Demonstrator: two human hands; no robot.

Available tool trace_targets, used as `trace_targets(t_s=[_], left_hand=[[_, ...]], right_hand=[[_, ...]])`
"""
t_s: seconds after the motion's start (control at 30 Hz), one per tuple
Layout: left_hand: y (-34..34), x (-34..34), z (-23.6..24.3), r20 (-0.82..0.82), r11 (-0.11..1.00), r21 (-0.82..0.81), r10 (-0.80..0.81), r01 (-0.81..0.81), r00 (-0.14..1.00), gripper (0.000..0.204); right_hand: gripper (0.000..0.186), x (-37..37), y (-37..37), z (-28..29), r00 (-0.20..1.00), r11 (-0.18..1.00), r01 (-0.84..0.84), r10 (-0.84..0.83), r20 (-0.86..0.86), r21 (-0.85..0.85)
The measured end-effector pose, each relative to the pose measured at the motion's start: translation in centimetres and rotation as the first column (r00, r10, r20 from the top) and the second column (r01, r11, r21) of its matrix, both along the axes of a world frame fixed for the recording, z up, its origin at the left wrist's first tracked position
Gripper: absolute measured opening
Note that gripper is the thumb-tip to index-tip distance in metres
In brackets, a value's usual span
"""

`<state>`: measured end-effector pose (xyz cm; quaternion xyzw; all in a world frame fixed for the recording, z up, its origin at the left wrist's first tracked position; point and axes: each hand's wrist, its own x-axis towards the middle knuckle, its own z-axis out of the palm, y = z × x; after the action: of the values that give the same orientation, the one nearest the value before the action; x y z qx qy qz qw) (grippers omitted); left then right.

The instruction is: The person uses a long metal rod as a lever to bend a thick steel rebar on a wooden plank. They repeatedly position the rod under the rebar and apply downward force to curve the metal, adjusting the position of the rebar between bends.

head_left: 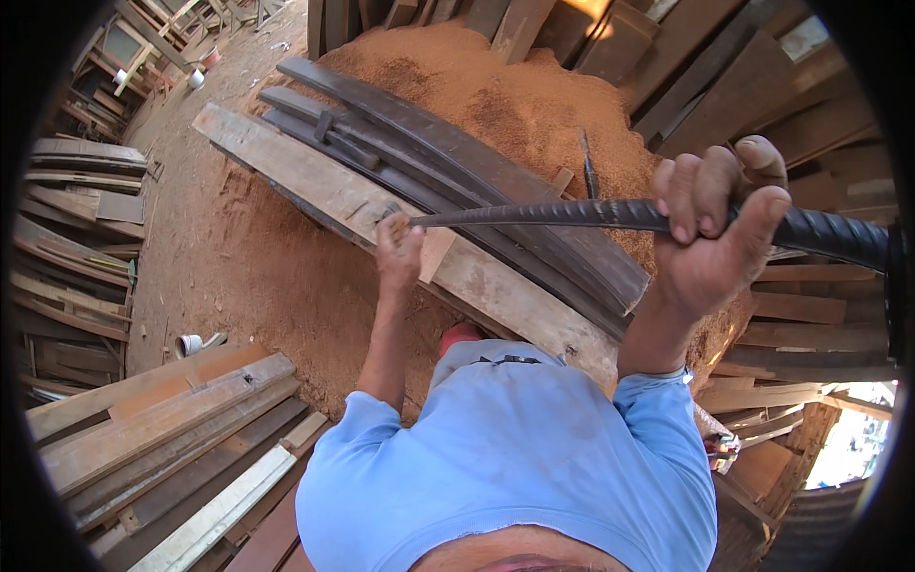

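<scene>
My right hand (715,224) grips a long dark ribbed metal bar (543,214), which slants across the planks toward the right edge of view. My left hand (398,248) is closed round the bar's narrow far end, low over a pale weathered plank (515,296); the tip is partly hidden by the fingers. Beside the pale plank lie stacked dark boards (477,167), with a hammer (348,148) resting on them. A small light wood piece (436,255) sits under the bar near my left hand. Another dark metal tool (588,167) stands behind the boards in the sawdust.
A mound of sawdust (457,76) lies behind the boards. Stacked lumber fills the left side (76,238), lower left (181,429) and right (791,338); more boards (715,57) lean at the upper right. A white container (188,345) lies on the dirt floor (191,172).
</scene>
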<state>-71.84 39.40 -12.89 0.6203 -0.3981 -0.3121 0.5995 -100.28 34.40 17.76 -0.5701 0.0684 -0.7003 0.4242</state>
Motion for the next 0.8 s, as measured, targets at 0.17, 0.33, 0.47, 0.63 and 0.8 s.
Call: trace_targets(t_s=[0.17,0.33,0.47,0.63,0.8], left_hand=[[3.6,1.2,-3.4,0.203,0.958,0.266,0.057,-0.111,0.978,0.045],[4.8,0.9,-4.4,0.551,0.941,0.259,0.043,-0.219,0.834,0.057],[4.0,3.4,-4.9,0.661,0.936,0.283,-0.032,-0.210,0.750,0.063],[-0.5,9.5,-8.1,0.727,0.896,0.415,-0.224,-0.156,0.650,0.060],[-4.8,15.4,-12.0,0.867,0.918,0.386,-0.330,-0.086,0.373,0.052]], right_hand=[[0.049,-0.9,2.2,-0.9,0.999,0.998,0.038,-0.039,0.007,0.058],[0.052,-1.2,3.4,-1.4,0.998,1.000,-0.009,0.008,-0.062,-0.024],[0.057,0.1,3.6,-0.8,0.991,0.989,-0.078,0.064,-0.115,-0.129],[0.057,3.5,2.3,0.9,0.994,0.985,-0.109,0.109,-0.010,-0.136],[0.058,4.7,-1.8,5.8,0.935,0.946,-0.312,0.289,-0.207,-0.088]])
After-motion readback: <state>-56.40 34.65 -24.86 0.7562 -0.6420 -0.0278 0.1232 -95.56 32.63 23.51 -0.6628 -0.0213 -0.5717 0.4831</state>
